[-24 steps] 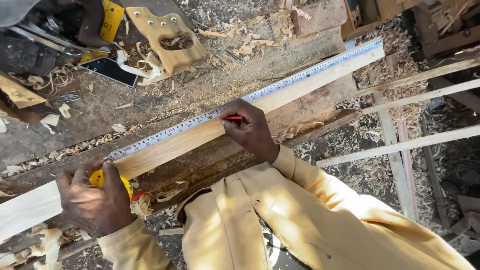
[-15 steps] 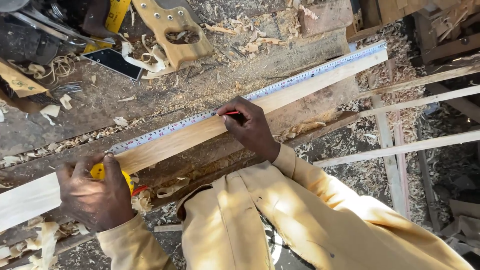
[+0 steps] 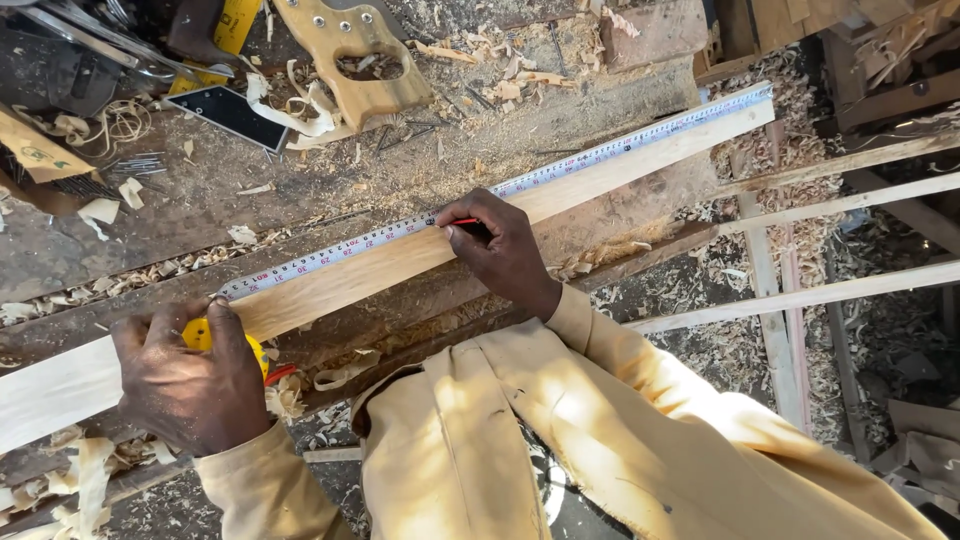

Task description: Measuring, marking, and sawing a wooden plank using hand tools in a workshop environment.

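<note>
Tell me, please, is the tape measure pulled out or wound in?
Pulled out: the tape measure lies along the plank from the left hand.

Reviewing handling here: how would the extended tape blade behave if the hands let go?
The tape blade looks thin and springy, so it would probably retract towards the yellow case under the left hand. Lying unclamped on the smooth plank, it could also slide.
</note>
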